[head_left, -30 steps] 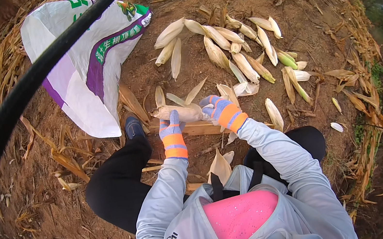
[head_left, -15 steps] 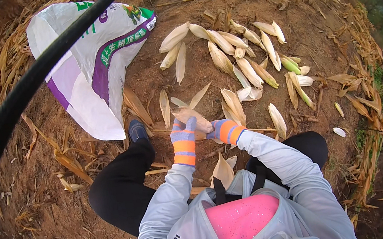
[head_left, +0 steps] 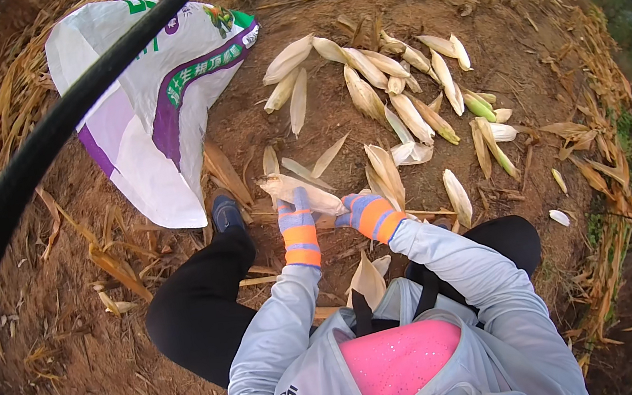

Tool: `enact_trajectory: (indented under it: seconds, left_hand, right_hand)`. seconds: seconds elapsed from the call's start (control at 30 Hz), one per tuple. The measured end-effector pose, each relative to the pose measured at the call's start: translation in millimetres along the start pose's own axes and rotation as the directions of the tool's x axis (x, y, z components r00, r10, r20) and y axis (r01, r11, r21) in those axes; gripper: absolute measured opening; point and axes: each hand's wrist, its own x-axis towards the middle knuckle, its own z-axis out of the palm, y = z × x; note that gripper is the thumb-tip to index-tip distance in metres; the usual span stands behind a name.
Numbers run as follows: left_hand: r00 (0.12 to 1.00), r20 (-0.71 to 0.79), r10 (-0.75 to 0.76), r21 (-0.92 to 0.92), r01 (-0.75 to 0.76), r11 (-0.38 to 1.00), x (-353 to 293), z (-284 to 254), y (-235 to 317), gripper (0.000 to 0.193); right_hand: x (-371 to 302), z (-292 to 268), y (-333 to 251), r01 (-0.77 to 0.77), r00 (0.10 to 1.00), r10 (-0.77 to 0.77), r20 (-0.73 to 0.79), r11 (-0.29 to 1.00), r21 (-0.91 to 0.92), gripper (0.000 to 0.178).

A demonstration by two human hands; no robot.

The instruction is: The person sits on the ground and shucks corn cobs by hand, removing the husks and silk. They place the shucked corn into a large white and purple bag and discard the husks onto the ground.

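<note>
Between my gloved hands lies a pale ear of corn (head_left: 301,193), tilted with its tip up to the left. My left hand (head_left: 297,215), in a purple-grey and orange striped glove, is closed around its middle, thumb on top. At its lower right end, my right hand (head_left: 367,213) pinches the ear, its fingertips partly hidden. Loose husk leaves (head_left: 330,155) lie on the soil just beyond the ear. To the right of them stands a dry husk (head_left: 386,175), and another husk piece (head_left: 368,281) is between my legs.
A heap of corn ears in husks (head_left: 409,115) spreads over the soil ahead and right. At the far left lies a white and purple woven sack (head_left: 185,127), crossed by a black cable (head_left: 78,114) near the camera. Dry stalks (head_left: 111,263) litter the ground by my left knee.
The ear has shifted slightly to the left and turned, so more of its upper left end shows. Both hands stay on it; my right hand has moved slightly left.
</note>
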Motion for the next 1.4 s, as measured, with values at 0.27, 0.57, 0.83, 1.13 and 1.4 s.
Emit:
enact_trajectory:
  seconds: [0.27,0.57,0.83,1.13,1.4]
  left_hand:
    - [0.997,0.075,-0.002,0.103,-0.006,0.995,-2.7,0.5,5.8,0.04]
    - [0.983,0.153,-0.099,0.149,0.076,0.986,-4.0,0.8,2.3,0.039]
    - [0.963,0.265,-0.055,0.258,-0.016,0.966,-9.5,3.5,3.1,0.041]
    - [0.913,0.407,-0.021,0.266,-0.097,0.959,-14.3,3.9,7.7,0.044]
    - [0.85,0.526,-0.017,0.276,-0.151,0.949,-12.8,2.5,2.0,0.047]
  right_hand:
    - [-4.7,2.0,-1.6,-0.058,0.998,0.056,0.034,0.996,0.066,0.039]
    - [5.3,-22.6,-1.9,0.036,0.978,0.05,-0.202,0.916,0.4,0.024]
    - [8.8,-16.7,4.3,0.036,0.972,0.081,-0.22,0.875,0.482,0.022]
    - [-1.0,-41.9,-15.5,0.246,0.95,-0.173,-0.261,0.927,0.282,0.03]
    - [16.8,-37.8,11.4,0.075,0.997,-0.08,-0.012,0.862,0.502,0.038]
